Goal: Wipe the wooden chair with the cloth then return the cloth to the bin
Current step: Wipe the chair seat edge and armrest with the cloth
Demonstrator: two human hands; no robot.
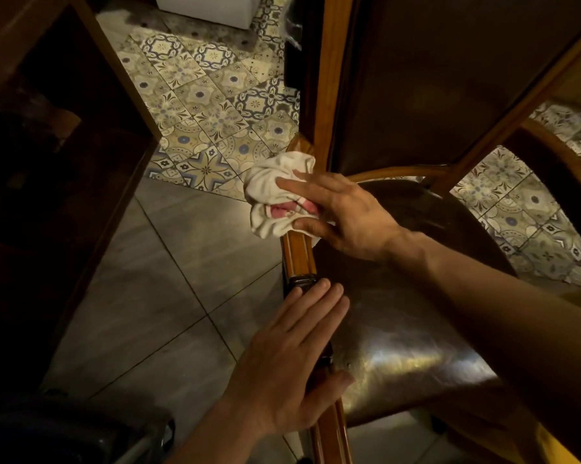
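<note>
Dim tiled floor (198, 105) under the wooden chair (399, 329); right hand (346, 216) grasps the cloth (275, 192) on its left edge, left hand (292, 360) flat, unclenched; the loose bundle could slip off

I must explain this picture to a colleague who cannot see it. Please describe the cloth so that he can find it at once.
Find the wooden chair with the dark shiny seat on the right. Follow its left wooden rail up toward the backrest. The cloth is there, bunched under the right hand: the only pale, soft thing, cream-white with a pink patch.
</note>
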